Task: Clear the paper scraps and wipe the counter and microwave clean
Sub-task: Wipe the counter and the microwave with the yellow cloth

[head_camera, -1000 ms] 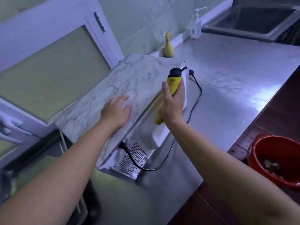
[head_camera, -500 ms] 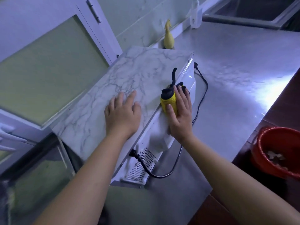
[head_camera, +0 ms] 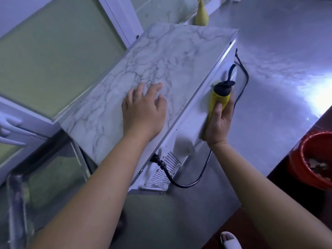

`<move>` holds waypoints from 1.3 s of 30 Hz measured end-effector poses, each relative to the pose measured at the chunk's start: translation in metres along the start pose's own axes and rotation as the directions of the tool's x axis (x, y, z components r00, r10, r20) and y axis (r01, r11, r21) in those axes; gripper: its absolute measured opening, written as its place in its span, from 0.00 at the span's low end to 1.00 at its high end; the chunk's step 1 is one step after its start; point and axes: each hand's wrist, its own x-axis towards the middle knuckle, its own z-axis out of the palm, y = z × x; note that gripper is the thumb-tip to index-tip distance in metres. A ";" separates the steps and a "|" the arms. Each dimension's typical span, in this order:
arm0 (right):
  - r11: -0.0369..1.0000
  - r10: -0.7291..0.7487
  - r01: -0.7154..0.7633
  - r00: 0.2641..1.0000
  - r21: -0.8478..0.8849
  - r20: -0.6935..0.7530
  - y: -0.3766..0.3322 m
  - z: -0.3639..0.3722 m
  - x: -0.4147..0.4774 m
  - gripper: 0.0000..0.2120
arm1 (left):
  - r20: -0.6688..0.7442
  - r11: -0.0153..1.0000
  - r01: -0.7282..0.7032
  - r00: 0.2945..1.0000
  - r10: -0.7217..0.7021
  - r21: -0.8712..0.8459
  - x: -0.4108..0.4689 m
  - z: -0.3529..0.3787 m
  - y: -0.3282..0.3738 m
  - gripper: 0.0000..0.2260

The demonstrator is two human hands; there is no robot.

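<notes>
The microwave [head_camera: 161,56] has a marble-patterned top and stands on the steel counter [head_camera: 280,72] with its white back panel turned toward me. My left hand [head_camera: 143,108] rests flat on the top, fingers spread. My right hand [head_camera: 220,121] holds a yellow cleaning cloth [head_camera: 218,100] with a black end against the back panel. No paper scraps show on the counter.
A black power cord [head_camera: 203,177] runs from the microwave's back across the counter. A red bucket [head_camera: 312,159] with scraps inside sits low at the right. A yellow bottle [head_camera: 202,15] stands by the wall. A cabinet door [head_camera: 53,56] is at the left.
My right hand moved the yellow cloth along the microwave's back panel. My left hand stayed on the top. The camera moved closer over the microwave.
</notes>
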 end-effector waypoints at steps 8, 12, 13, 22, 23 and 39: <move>0.709 0.678 -0.656 0.735 0.260 0.008 0.031 -0.009 -0.007 0.23 | -0.016 1.000 0.010 1.000 -0.010 -0.005 0.001 0.000 0.001 0.17; 0.599 0.750 -0.716 0.658 0.360 0.061 0.028 -0.009 -0.028 0.27 | -0.024 1.000 0.001 1.000 -0.001 -0.005 0.001 -0.001 0.002 0.18; 0.573 0.767 -0.730 0.638 0.373 0.071 0.025 -0.009 -0.039 0.28 | -0.022 1.000 0.002 1.000 -0.002 -0.006 0.001 -0.001 0.002 0.18; 0.266 0.896 -0.868 0.383 0.419 0.225 -0.014 -0.033 -0.080 0.23 | 0.004 1.000 0.005 1.000 -0.005 -0.019 -0.001 -0.007 0.004 0.18; 0.252 0.896 -0.868 0.377 0.428 0.236 -0.022 -0.040 -0.081 0.24 | 0.002 1.000 0.006 1.000 -0.005 -0.024 -0.001 -0.007 0.004 0.18; 0.902 0.403 -0.402 0.915 0.160 0.023 -0.140 0.004 -0.044 0.28 | -0.010 0.999 -0.020 1.000 0.020 -0.043 0.001 -0.007 0.001 0.17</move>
